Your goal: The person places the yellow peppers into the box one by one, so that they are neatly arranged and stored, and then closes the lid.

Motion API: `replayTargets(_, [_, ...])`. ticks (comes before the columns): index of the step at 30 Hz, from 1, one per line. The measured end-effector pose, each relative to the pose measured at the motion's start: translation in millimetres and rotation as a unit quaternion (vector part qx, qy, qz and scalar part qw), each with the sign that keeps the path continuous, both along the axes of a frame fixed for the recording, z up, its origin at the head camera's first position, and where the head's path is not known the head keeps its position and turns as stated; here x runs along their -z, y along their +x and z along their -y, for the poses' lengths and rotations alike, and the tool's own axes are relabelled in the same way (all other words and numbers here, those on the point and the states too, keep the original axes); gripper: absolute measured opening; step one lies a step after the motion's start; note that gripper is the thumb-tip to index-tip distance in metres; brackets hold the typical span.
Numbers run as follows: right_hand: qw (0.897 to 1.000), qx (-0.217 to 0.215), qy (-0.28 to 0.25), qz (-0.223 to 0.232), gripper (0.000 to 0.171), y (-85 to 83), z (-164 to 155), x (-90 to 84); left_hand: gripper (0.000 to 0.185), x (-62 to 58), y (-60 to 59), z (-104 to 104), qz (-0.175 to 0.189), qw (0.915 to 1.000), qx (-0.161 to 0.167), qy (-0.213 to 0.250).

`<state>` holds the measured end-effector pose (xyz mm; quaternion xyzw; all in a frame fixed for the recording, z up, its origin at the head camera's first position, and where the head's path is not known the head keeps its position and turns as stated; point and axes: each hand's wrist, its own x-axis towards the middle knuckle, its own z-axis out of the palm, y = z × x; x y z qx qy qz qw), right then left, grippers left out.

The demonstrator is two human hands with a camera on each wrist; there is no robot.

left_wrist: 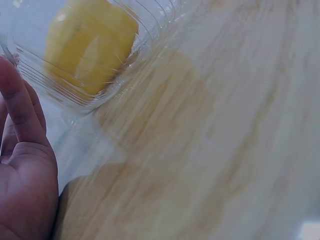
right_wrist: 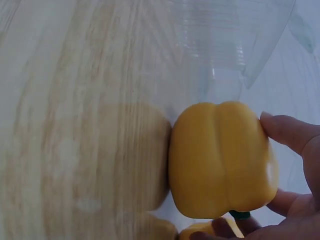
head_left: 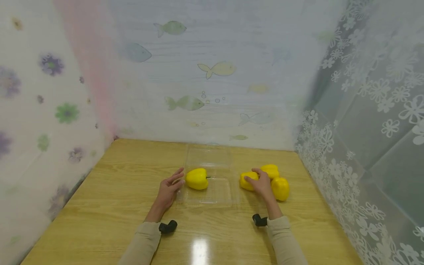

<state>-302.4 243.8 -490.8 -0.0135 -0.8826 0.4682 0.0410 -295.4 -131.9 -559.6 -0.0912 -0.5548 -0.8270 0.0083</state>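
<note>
The yellow pepper in the clear plastic box [left_wrist: 90, 47] looks blurry, and the top edge cuts it off. The right hand [right_wrist: 295, 180] is cut off too.

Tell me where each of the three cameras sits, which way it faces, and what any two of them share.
Head: worn high, looking forward and down at the wooden table; both forearms and hands show.
Left wrist: low by the left hand, facing the clear container.
Right wrist: low by the right hand, facing the pepper it grips.
Shared: head and left wrist both show the pepper in the container.
</note>
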Motion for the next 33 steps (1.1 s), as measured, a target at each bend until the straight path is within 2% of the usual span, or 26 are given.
replayTargets(7, [0.999,-0.030,0.011,0.042,0.071,3.3,-5.6,5.8,0.050,-0.6,0.9,-1.1,0.004,1.0000,-0.002,0.000])
replayTargets(13, [0.993,-0.081,-0.014,0.082,0.078,8.8,-10.4,1.1,0.047,-1.6,2.1,-1.5,0.009,0.9999,-0.005,-0.005])
replayTargets(17, [0.993,-0.087,-0.008,0.082,0.079,11.1,-12.0,0.3,0.048,-1.5,2.4,-1.7,0.005,1.0000,-0.005,0.000])
replayTargets(25, [0.996,-0.049,-0.014,0.075,0.087,16.6,-16.7,9.7,0.050,0.6,2.6,-1.8,0.000,1.0000,-0.005,0.001])
replayTargets(29, [0.996,-0.053,-0.027,0.068,0.090,16.6,-21.9,15.1,0.049,0.7,2.4,-1.5,-0.003,1.0000,-0.001,0.000])
replayTargets(33, [0.994,-0.076,-0.041,0.060,0.090,15.0,-26.7,15.9,0.048,-0.2,1.9,-0.9,-0.006,1.0000,0.000,0.000])
